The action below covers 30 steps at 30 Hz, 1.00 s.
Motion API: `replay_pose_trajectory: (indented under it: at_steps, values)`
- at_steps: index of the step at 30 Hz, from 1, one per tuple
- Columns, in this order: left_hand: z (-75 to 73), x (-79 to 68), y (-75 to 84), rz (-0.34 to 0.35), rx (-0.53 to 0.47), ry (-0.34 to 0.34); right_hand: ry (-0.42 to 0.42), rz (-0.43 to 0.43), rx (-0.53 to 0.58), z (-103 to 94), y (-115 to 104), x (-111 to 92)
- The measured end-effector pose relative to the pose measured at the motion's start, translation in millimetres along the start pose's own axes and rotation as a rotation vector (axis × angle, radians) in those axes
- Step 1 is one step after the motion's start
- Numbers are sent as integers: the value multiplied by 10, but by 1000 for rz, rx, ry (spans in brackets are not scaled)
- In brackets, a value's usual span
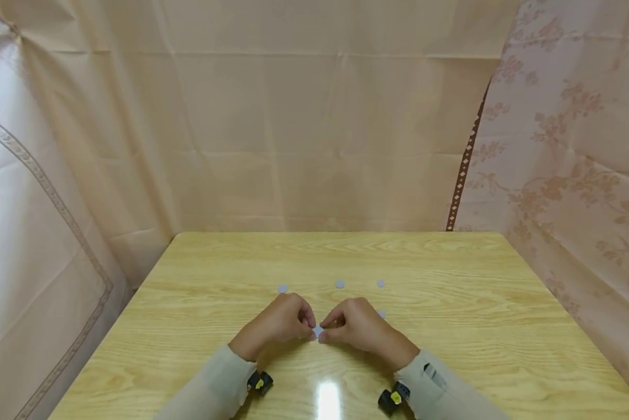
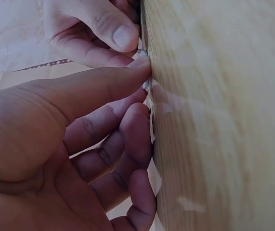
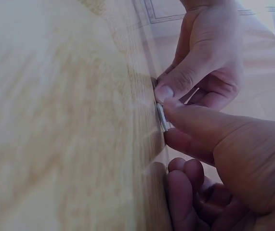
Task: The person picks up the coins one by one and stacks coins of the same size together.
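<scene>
Low over the near middle of the table, my left hand [image 1: 285, 319] and right hand [image 1: 360, 326] meet at one small, flat white disc [image 1: 318, 332]. Each hand pinches an edge of it between thumb and fingers. In the right wrist view the disc [image 3: 162, 116] appears edge-on as a thin sliver right at the tabletop. Fingertips cover most of it in the left wrist view, where the left thumb [image 2: 103, 84] lies across it. The other fingers of both hands are curled near the wood.
Several similar white discs lie beyond the hands: one at the left [image 1: 282, 289], one at the middle [image 1: 339, 284], one at the right [image 1: 380, 283]. Another disc [image 1: 381, 314] shows partly behind the right hand. The wooden table [image 1: 188, 303] is bordered by hanging curtains [image 1: 314, 146].
</scene>
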State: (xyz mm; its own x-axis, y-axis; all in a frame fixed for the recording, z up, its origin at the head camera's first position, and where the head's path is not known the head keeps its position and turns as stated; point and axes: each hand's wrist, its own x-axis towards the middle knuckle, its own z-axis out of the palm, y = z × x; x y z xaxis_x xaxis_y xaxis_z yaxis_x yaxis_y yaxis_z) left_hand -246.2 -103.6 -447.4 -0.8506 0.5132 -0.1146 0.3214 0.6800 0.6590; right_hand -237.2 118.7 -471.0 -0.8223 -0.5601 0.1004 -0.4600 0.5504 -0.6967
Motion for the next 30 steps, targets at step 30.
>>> replay_pose_trajectory:
  at_steps: [30]
  values:
    - [6, 14, -23, 11, 8, -9, 43, -2, -38, 22, -33, -19]
